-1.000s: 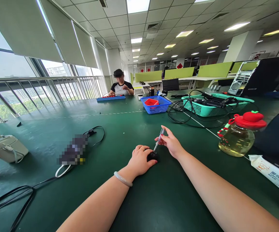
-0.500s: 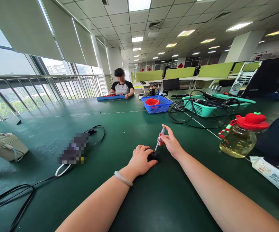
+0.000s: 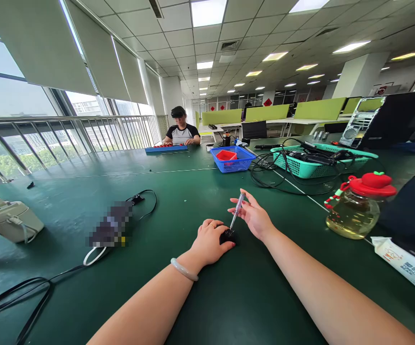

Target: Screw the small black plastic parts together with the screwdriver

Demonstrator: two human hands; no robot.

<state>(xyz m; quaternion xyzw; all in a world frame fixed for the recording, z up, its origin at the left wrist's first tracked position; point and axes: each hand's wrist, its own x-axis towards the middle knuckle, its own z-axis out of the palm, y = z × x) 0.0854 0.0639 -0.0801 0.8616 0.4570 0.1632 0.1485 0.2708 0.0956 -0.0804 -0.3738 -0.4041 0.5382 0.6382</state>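
My left hand rests on the green table, its fingers curled over a small black part and pinning it down. My right hand pinches a slim screwdriver with a clear handle. The screwdriver leans up to the right, and its tip stands on the black part. A pale bangle circles my left wrist.
A glass jar with a red lid and a white packet lie to the right. Blue basket and teal basket of cables stand further back. Black cables and a beige bag lie left. A person sits at the far end.
My right fingers have shifted around the screwdriver handle, the index finger now reaching out further. The view has tipped slightly. My left hand stays on the black part.
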